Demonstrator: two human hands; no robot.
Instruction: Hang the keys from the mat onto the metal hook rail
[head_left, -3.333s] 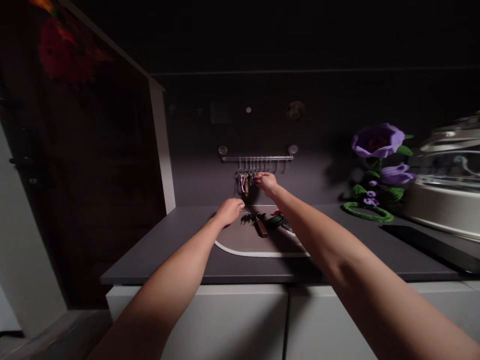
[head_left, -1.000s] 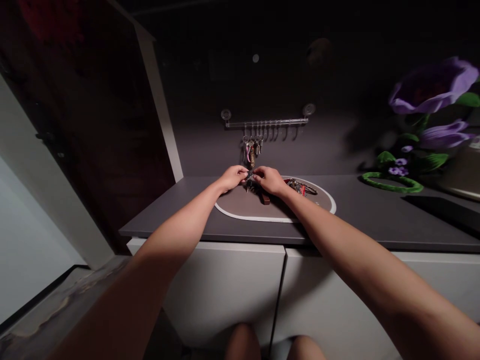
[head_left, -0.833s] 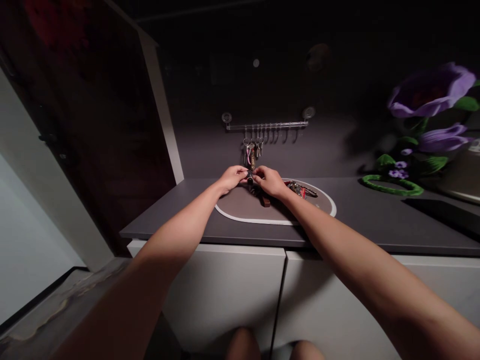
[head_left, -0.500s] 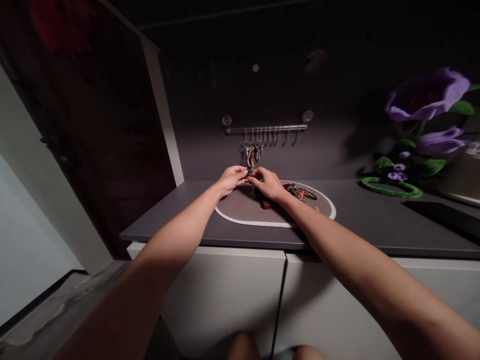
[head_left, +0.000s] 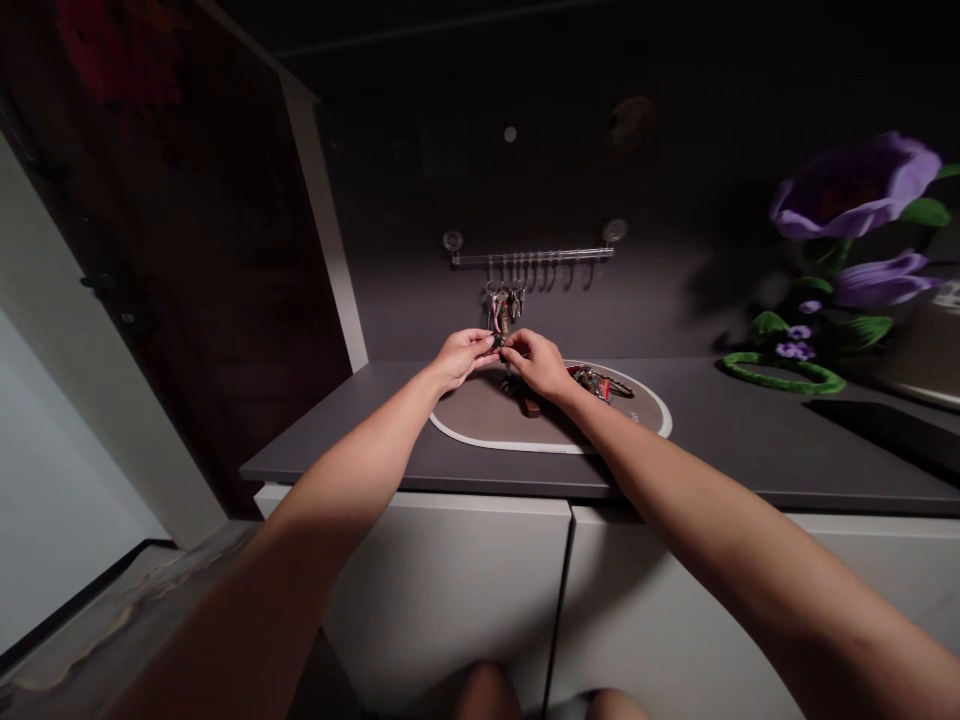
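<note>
My left hand [head_left: 459, 360] and my right hand [head_left: 540, 364] meet above the mat, fingertips almost touching. Between them they pinch a small dark object [head_left: 498, 342], too small to make out. My left hand is closed on its left side, palm partly turned up; my right thumb and fingers pinch it from the right. Just behind the fingers, several keys [head_left: 502, 306] hang from the clear hook rail [head_left: 532, 258]. A brown block-like tag [head_left: 532, 408] lies below my right hand, partly hidden. Right of that hand rests a heap of keys and trinkets [head_left: 592, 382] with a braided strap.
An oval brown mat [head_left: 487, 432] with a white rim lies on the dark countertop [head_left: 330, 440]. Purple craft flowers [head_left: 855, 195] with a green ring base [head_left: 784, 375] stand at right. White cabinet doors [head_left: 450, 580] are below, a dark door [head_left: 172, 250] at left.
Both hands stay almost in place around the small dark object, with only slight finger movement. Nothing else has visibly moved.
</note>
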